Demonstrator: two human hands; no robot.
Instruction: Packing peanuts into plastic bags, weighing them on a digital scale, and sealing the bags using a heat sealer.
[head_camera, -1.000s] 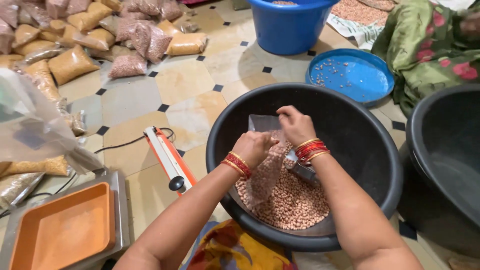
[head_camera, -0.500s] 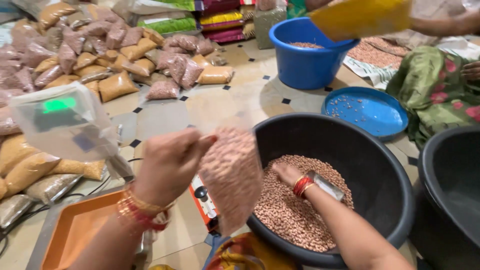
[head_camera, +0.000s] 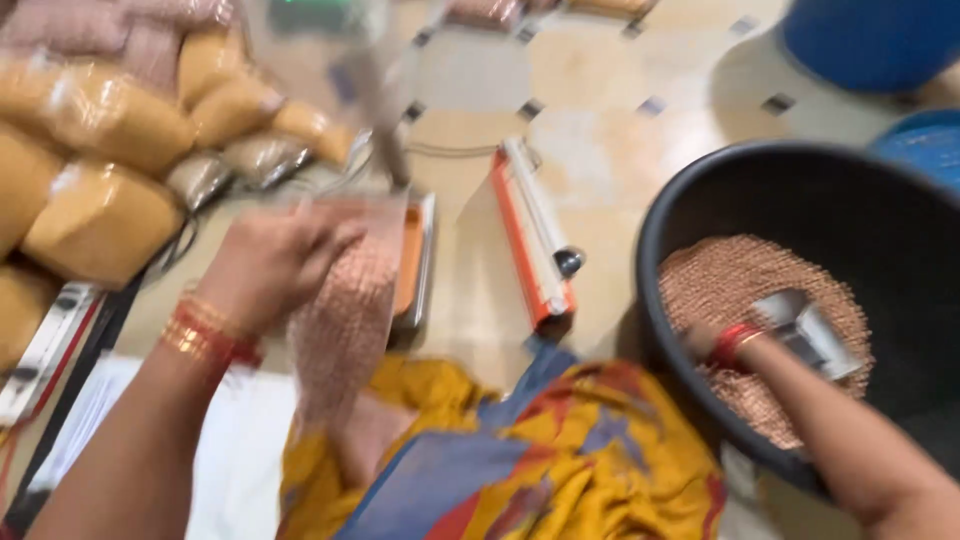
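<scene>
Since 0.5 s ago the left hand (head_camera: 275, 255) has carried the clear bag of peanuts (head_camera: 345, 310) down and leftwards, off the basin side, so it now hangs over the orange tray (head_camera: 408, 262) of the scale w/ its lower end above the lap; view has swung down too. Right hand (head_camera: 715, 345) has gone down into the black basin (head_camera: 700, 190), fingers hidden among the nuts beside a metal scoop (head_camera: 810, 325) — can't tell if it grips the scoop or just rests by it, frame is blurred.

Left hand is clamped on the bag's top edge, bangles at the wrist. Hands are well apart.

Handling, as a guess: bag looks soft, floppy plastic, bulging w/ loose nuts, so fairly weighty for its size and prob. slippery. Mouth appears unsealed, so tipping would spill. Best hold is the gathered neck up top, maybe w/ support under the belly.

Looks: see-through film, pinkish-brown skinned peanuts packed inside, long sagging shape.

Around: orange-and-white bar sealer (head_camera: 535, 235) on the tiled floor (head_camera: 600, 130) between tray and basin; filled packets (head_camera: 110, 190) piled at the floor's left edge; blue tub (head_camera: 870, 40) at top right corner.
</scene>
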